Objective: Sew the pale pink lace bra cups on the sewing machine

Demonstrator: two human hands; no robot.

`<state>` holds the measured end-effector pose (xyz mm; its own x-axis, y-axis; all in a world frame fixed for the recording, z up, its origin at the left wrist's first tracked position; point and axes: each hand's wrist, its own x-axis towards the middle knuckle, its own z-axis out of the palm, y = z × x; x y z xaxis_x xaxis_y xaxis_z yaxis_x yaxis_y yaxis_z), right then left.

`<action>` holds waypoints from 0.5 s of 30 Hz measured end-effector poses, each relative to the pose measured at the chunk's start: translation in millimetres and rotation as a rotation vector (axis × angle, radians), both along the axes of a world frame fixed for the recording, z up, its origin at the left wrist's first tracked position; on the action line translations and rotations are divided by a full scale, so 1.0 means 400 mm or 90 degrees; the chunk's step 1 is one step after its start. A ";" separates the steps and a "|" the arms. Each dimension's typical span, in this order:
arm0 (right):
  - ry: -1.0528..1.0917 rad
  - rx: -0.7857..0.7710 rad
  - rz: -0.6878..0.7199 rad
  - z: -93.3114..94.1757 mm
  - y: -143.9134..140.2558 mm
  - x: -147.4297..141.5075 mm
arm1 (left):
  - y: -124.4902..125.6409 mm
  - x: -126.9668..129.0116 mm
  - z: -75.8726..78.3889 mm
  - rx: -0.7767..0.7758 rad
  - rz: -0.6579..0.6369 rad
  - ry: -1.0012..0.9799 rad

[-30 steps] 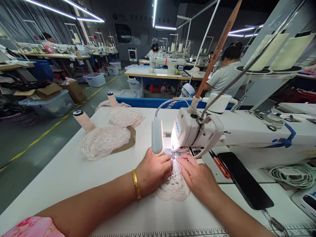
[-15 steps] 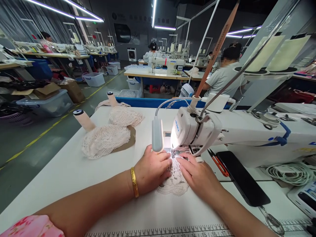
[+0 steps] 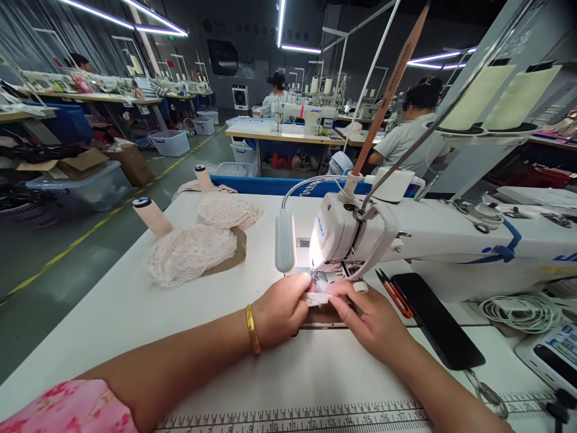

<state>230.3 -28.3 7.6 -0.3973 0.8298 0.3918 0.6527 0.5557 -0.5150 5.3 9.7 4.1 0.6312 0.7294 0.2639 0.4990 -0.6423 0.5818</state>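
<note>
Under the lit head of a white sewing machine (image 3: 336, 231), a small piece of pale lace (image 3: 317, 299) is held between my two hands. My left hand (image 3: 283, 310), with a gold bangle at the wrist, is closed on the lace's left side, thumb up near the needle area. On the other side my right hand (image 3: 365, 313) pinches the lace's right edge between thumb and fingers. Most of the lace is folded up or hidden by the fingers and the machine head. A grey lamp (image 3: 284, 240) hangs just above my left hand.
Lace pieces (image 3: 193, 255) lie at the table's left beside two thread cones (image 3: 152, 216). Right of my right hand are orange thread snips (image 3: 397, 296) and a black phone (image 3: 437, 319). A ruler strip (image 3: 288, 419) runs along the front edge. Co-workers sit farther back.
The lace lay spread flat toward me under both hands; now it is gathered up close to the needle. My left hand has curled from flat fingers into a closed grip.
</note>
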 end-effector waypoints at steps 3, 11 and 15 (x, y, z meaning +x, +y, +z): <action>0.070 0.001 -0.079 -0.008 0.002 -0.014 | 0.018 0.011 0.013 -0.066 0.015 0.003; 0.116 0.006 -0.113 -0.016 0.004 -0.032 | 0.037 0.007 -0.006 -0.084 -0.002 -0.019; 0.102 0.010 -0.104 -0.010 -0.001 -0.031 | 0.031 0.008 -0.003 -0.086 -0.006 -0.069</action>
